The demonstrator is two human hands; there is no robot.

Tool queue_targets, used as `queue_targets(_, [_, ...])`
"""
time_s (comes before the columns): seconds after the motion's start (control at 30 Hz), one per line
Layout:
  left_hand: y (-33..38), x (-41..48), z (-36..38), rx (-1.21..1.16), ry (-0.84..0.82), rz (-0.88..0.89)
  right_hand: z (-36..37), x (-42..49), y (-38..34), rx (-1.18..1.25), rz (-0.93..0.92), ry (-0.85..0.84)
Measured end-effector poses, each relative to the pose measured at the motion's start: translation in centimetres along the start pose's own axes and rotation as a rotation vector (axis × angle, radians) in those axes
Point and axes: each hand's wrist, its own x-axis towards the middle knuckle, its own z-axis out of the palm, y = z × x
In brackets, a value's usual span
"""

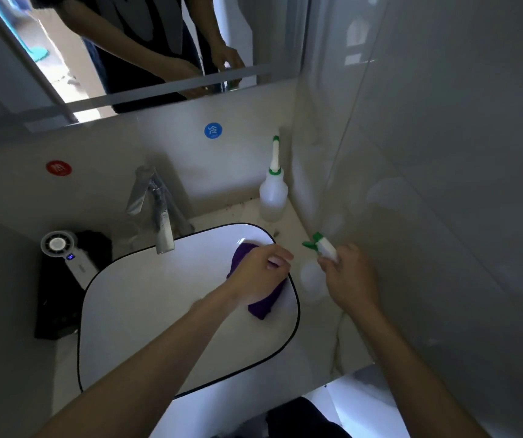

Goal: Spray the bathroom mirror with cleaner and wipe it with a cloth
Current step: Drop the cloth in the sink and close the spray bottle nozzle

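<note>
One purple cloth (264,306) lies on the right rim of the white sink (146,298), bunched under the left grip (258,275), whose fingers curl down and clamp on it. Just right of it, on the pale surface (323,330), stands the spray bottle (326,249) with a green trigger; the right grip (348,279) is clamped around its neck. At the far edge hangs the mirror (127,42), reflecting both arms. A second bottle (273,194) with a long nozzle stands in the far right corner. The tap (155,210) rises behind the sink, and a small fan (57,245) rests on a black box (61,298) at left.
</note>
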Motion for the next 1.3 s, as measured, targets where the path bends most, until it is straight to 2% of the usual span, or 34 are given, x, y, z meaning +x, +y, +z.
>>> queue_targets(0.13, [1.4, -2.7, -0.5, -0.255, 0.059, -0.017, -3.0, -1.9, -3.0, -0.032, -0.122, 0.067])
queue_targets(0.23, [2.2, -5.2, -1.1, -0.372, 0.254, 0.124, -5.4, -3.8, -5.8, -0.059, -0.231, 0.132])
queue_targets(0.33, [2.6, -7.8, -2.4, -0.392, 0.435, 0.258, -6.7, -5.9, -8.0, 0.049, -0.281, 0.138])
queue_targets(0.47, [2.8, -11.0, -4.5, -0.384, 0.470, 0.331, -6.3, -8.1, -9.9, 0.129, -0.307, 0.027])
queue_targets(0.6, [1.4, -13.5, -5.3, -0.532, 0.440, 0.317, -4.2, -10.3, -12.0, 0.134, -0.388, -0.070])
queue_targets(0.83, [-3.3, -17.4, -7.5, -0.565, 0.610, 0.237, 0.5, -12.4, -16.3, 0.165, -0.478, -0.283])
queue_targets(0.93, [-4.9, -18.5, -8.6, -0.540, 0.655, 0.212, 2.1, -12.8, -17.6, 0.273, -0.425, -0.371])
queue_targets(1.17, [-7.1, -19.4, -10.1, -0.636, 0.739, 0.087, 5.4, -12.4, -18.6, 0.726, -0.262, -0.571])
queue_targets(1.3, [-7.6, -19.2, -10.1, -0.632, 0.738, 0.072, 7.0, -12.8, -18.4, 0.849, -0.152, -0.609])
